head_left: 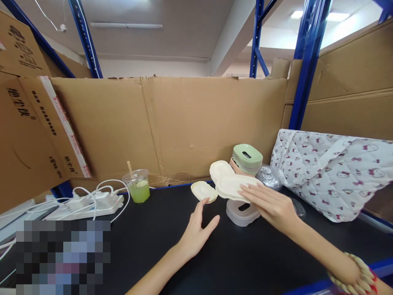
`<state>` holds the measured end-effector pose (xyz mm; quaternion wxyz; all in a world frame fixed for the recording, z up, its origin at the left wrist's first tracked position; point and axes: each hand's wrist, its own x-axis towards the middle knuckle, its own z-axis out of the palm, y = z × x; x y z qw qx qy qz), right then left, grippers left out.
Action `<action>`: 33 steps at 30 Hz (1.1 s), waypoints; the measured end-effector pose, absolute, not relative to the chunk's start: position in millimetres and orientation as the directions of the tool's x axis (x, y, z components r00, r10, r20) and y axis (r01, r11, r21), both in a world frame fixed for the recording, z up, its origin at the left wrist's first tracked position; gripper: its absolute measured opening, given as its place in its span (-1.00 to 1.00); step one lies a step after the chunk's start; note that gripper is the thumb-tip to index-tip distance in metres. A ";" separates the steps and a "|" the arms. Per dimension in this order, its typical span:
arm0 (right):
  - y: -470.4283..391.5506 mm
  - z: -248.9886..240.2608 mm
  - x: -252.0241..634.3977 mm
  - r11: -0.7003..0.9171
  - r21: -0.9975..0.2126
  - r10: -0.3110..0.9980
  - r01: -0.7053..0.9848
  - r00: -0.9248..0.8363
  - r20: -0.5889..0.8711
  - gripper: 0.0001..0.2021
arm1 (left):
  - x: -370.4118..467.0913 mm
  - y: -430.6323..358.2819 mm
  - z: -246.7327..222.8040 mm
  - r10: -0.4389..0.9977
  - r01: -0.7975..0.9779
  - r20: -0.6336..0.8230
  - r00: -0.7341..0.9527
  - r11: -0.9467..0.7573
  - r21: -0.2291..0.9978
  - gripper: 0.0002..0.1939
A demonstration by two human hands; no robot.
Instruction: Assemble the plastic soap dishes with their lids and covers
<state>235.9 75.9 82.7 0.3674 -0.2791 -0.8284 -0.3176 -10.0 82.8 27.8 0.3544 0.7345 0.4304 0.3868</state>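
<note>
Right hand (270, 205) spread flat on the cream lid (233, 186), pinning it atop the pink box (242, 213). Left hand (196, 231) open, empty, just off the small cream lid (203, 191) on the desk (153, 246).

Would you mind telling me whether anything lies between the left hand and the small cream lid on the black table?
Nothing visible: the left hand hovers open just short of the small cream lid, with bare table between.

**Both hands open, forearms reaching forward**

The left hand (196, 229) hovered with fingers loosely spread, thumb out, palm turned inward. The right hand (270, 205) lay flat, palm down, fingers extended toward the left hand, its wrist straight and forearm angled in from the right.
</note>
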 end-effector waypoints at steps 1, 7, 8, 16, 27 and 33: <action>82.9 86.6 233.5 0.592 0.330 0.242 0.735 -0.553 0.797 -0.61 | -13.0 86.0 28.3 0.887 0.472 0.292 0.358 -0.442 0.763 -0.41; 138.6 113.3 177.6 0.328 0.275 0.595 0.904 -0.423 0.683 -0.64 | -25.0 100.1 22.5 0.819 0.674 0.253 0.515 -0.569 0.471 -0.48; 147.2 115.8 167.4 0.298 0.279 0.680 0.913 -0.408 0.609 -0.71 | -25.7 101.2 20.4 0.822 0.669 0.244 0.514 -0.563 0.486 -0.49; 161.2 107.4 146.7 0.253 0.143 0.745 0.957 -0.287 0.603 -0.60 | -25.4 96.7 21.0 0.786 0.650 0.305 0.538 -0.617 0.443 -0.58; 90.2 104.9 220.5 0.389 -0.001 0.746 0.921 -0.315 0.587 -0.63 | -21.9 92.5 30.5 0.772 0.696 0.323 0.547 -0.634 0.337 -0.69; 100.7 116.7 199.7 0.417 0.019 0.726 0.909 -0.345 0.595 -0.45 | -23.2 96.0 27.6 0.805 0.689 0.332 0.491 -0.593 0.418 -0.73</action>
